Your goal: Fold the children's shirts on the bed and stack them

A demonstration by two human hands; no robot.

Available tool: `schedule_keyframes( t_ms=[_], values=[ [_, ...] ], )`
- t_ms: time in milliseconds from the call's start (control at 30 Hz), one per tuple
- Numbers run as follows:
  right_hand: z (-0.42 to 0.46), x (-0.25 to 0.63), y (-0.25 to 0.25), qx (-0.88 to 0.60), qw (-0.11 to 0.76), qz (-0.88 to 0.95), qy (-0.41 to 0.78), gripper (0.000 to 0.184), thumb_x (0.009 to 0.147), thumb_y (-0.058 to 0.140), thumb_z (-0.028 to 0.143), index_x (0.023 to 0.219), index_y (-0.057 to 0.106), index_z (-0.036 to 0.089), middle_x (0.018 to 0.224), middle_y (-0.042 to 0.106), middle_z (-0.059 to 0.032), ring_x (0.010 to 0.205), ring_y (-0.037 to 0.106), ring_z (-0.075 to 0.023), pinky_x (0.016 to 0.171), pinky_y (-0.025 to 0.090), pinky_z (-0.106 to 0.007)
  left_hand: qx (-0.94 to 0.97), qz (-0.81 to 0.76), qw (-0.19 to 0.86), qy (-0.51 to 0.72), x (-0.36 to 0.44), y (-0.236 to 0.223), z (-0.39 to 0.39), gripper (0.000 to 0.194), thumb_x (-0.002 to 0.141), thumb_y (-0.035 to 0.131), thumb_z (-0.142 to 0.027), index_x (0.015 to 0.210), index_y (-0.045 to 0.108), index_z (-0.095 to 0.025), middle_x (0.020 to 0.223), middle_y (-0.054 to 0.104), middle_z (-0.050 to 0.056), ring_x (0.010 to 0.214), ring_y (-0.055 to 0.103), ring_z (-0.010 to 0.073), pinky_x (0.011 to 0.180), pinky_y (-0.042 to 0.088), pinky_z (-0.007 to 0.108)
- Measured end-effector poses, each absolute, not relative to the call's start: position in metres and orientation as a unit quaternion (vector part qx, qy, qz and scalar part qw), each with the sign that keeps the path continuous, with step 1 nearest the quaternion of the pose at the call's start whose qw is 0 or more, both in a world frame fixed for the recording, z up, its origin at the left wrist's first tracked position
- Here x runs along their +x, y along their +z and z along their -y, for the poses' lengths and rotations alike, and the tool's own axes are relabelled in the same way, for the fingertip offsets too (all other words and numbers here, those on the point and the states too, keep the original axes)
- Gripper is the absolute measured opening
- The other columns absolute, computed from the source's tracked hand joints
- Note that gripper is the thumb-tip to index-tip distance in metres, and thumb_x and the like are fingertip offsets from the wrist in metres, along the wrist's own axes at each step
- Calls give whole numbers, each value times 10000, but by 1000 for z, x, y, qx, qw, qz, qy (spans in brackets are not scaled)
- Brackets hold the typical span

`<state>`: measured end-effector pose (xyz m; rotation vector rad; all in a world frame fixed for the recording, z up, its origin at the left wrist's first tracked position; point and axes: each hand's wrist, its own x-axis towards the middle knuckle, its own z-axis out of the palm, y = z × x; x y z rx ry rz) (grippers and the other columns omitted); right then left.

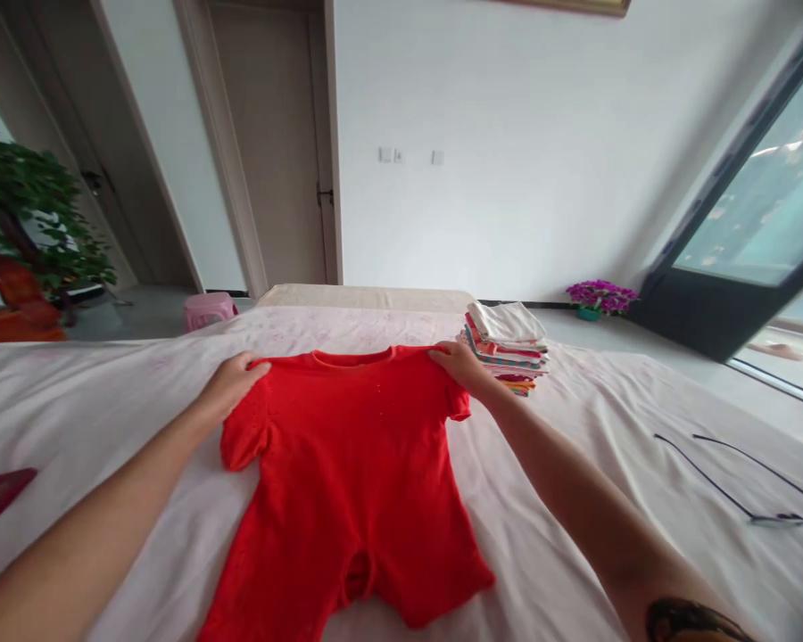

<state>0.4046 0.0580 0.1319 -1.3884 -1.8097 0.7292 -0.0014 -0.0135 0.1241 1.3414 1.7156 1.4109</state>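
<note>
A red short-sleeved romper (358, 464) is spread out in front of me, neckline away from me and legs toward me. My left hand (234, 382) is closed on its left shoulder, the fingertips pinching the cloth near the sleeve seam. At the opposite shoulder, my right hand (460, 364) grips the fabric in the same way. Both sleeves hang free below the hands. Just beyond my right hand stands a stack of folded clothes (507, 346), with a white piece on top.
A pale sheet (568, 499) covers the surface under the romper. Eyeglasses (753, 513) lie at the right, and part of a dark red item (0, 495) shows at the left edge. Behind are a pink stool (210, 309) and purple flowers (602, 296).
</note>
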Motion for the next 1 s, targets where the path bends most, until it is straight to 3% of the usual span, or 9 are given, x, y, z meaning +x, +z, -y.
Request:
schedule_keyframes(
  t_ms=[100,233,400,467,567,667,767,867,1000],
  values=[
    [-83,401,105,-582,295,736,182,279,833,523,401,739,639,165,635,621,16,623,554,-134,552,367,-211,519,-740,160,398,-7,88,-19,266,674,648,-432,832,640,-218,756,712,36,791,670,261,670,500,305],
    [-107,394,93,-633,201,743,84,315,898,497,435,913,691,187,905,717,-43,826,627,-174,684,410,-234,528,-811,66,242,-5,70,-51,348,814,510,-460,1041,643,-233,1033,725,130,928,674,322,720,483,367],
    [-121,389,80,-664,79,744,15,343,932,455,317,1192,648,205,1136,690,-108,1020,631,-243,795,440,-304,572,-802,-4,172,18,55,-58,329,843,491,-301,1122,632,-198,1160,667,177,1078,611,363,891,452,478],
    [-120,386,75,-664,72,744,2,388,922,437,218,1269,608,191,1204,657,-137,1091,602,-260,854,432,-334,628,-752,-51,193,31,48,-54,347,845,459,-205,1146,628,-170,1198,636,184,1147,569,346,986,405,493],
    [-112,373,73,-627,73,775,-33,418,936,369,145,1282,598,192,1250,626,-147,1166,552,-263,956,384,-365,715,-662,-47,220,52,39,-50,372,875,397,-152,1170,624,-167,1203,637,136,1157,574,253,1049,393,389],
    [-104,351,73,-544,61,836,-43,390,967,358,186,1271,603,201,1277,616,-133,1201,527,-251,1022,341,-370,754,-626,-18,198,73,29,-50,411,927,402,-256,1284,573,-145,1350,576,139,1265,523,227,1101,352,331],
    [-102,331,65,-471,48,881,-12,450,982,400,330,1404,491,203,1453,493,-126,1337,421,-257,1107,267,-396,768,-626,0,138,85,19,-51,570,951,400,-422,1428,458,-114,1537,386,188,1423,349,305,1161,255,449],
    [-109,326,52,-472,17,881,34,580,993,340,471,1516,335,220,1590,299,-109,1441,282,-278,1145,205,-470,761,-641,16,94,85,15,-50,657,952,340,-550,1511,357,-205,1610,250,145,1477,218,358,1152,165,596],
    [-120,341,43,-542,3,839,59,604,1006,267,485,1556,226,241,1619,221,-104,1476,204,-270,1145,182,-508,756,-651,20,73,80,16,-47,687,939,318,-603,1533,317,-257,1631,184,110,1482,167,397,1125,125,672]
  ],
)
